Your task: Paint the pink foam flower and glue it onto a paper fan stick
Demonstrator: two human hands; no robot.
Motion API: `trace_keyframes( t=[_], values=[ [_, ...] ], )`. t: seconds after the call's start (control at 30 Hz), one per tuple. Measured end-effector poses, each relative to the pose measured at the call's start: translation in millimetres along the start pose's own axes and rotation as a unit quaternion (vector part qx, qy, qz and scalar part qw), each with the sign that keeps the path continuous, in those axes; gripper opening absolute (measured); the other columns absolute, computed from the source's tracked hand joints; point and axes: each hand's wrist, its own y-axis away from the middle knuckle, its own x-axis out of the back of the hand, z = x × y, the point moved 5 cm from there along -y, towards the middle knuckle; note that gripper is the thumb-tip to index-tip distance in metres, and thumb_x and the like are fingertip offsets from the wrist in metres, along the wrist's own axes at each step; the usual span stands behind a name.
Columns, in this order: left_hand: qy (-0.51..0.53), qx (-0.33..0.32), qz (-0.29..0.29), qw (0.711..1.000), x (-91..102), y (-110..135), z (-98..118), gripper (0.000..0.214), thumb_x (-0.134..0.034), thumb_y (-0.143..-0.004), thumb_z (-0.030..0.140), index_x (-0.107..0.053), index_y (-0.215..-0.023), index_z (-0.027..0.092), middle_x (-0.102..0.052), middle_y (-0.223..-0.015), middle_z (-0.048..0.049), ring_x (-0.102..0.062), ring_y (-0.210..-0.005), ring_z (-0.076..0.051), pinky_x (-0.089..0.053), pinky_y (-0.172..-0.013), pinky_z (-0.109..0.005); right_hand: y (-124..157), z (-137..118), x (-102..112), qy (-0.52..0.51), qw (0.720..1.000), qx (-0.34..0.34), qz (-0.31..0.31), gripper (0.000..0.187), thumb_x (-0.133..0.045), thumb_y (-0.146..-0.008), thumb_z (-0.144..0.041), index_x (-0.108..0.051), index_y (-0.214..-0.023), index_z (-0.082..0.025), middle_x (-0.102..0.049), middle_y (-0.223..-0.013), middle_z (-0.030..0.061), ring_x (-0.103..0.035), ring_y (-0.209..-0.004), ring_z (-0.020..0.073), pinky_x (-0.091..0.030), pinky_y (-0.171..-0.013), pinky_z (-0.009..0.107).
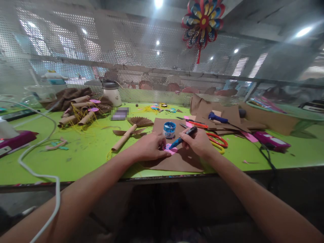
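A blue marker with a black rear end (191, 132) is gripped in my right hand (198, 141), its tip down on a small pink piece of paper (173, 151). Blue lines show on that paper. My left hand (152, 145) pins the pink paper at its left side, thumb and fingers drawn together. Beneath both lies a sheet of brown kraft paper (162, 163). Just behind the pink paper stands an open jar of blue paint (169, 129). To the left, a rolled brown paper tube (124, 137) touches a pleated paper fan (140, 121).
Red-handled scissors (220, 140), a utility knife (199, 124) and a blue glue gun (218, 117) lie on the right. Brown paper tubes (87, 118) with yellow strings are piled at left, near a kettle-like jug (111, 92). A white cable (40, 173) crosses the table's left front edge.
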Motion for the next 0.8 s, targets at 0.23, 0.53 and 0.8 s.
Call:
trace_keyframes(
  t=[0.23,0.53,0.8],
  values=[
    [0.002,-0.007,0.008,1.0,-1.0,-0.2,-0.7,0.037,-0.054,-0.075,0.054,-0.057,-0.084,0.019,-0.06,-0.084,-0.0041,-0.054,-0.074,-0.018,-0.035,-0.06,-0.026,-0.7,-1.2,3.5,0.02,0.999,0.021,0.034,0.029,-0.053,-0.08,-0.041,-0.059,-0.068,-0.016,-0.059,-0.052,0.0004,-0.052,-0.047,0.0118,-0.042,-0.051,0.023],
    [-0.001,-0.011,0.009,1.0,-1.2,-0.3,-0.6,0.037,-0.054,-0.075,0.054,-0.056,-0.085,0.019,-0.06,-0.085,-0.0045,-0.054,-0.074,-0.018,-0.036,-0.059,-0.026,1.7,-5.1,0.2,0.021,1.0,0.021,0.009,0.029,-0.053,-0.08,-0.04,-0.057,-0.064,-0.016,-0.056,-0.049,-0.0002,-0.048,-0.042,0.011,-0.039,-0.046,0.023],
    [-0.004,0.002,0.004,1.0,-0.6,0.1,0.2,0.036,-0.054,-0.074,0.052,-0.058,-0.085,0.019,-0.06,-0.085,-0.0046,-0.054,-0.075,-0.018,-0.036,-0.06,-0.026,-0.3,-2.0,8.9,-0.017,0.997,0.008,0.076,0.028,-0.056,-0.078,-0.042,-0.056,-0.065,-0.016,-0.056,-0.047,-0.0008,-0.049,-0.042,0.0107,-0.04,-0.045,0.022]
  ],
)
